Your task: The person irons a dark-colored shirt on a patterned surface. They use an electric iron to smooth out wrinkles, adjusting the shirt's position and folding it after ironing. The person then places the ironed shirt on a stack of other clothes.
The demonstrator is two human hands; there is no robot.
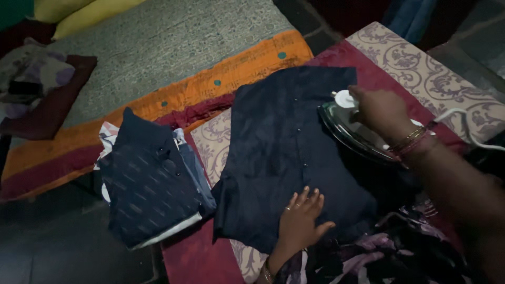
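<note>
A dark navy shirt [284, 147] with a button placket lies spread on a patterned maroon and cream cloth [421, 68]. My left hand [301, 216] rests flat on the shirt's near hem, fingers apart. My right hand [381, 110] grips the handle of a metal clothes iron [350, 129], which sits on the shirt's right side. Bangles circle my right wrist.
A stack of folded dark patterned shirts [152, 181] lies to the left of the navy shirt. An orange-bordered grey bedspread [173, 47] lies beyond, with yellow pillows [79, 13] and a dark cushion at far left. A white cord [465, 123] trails right from the iron.
</note>
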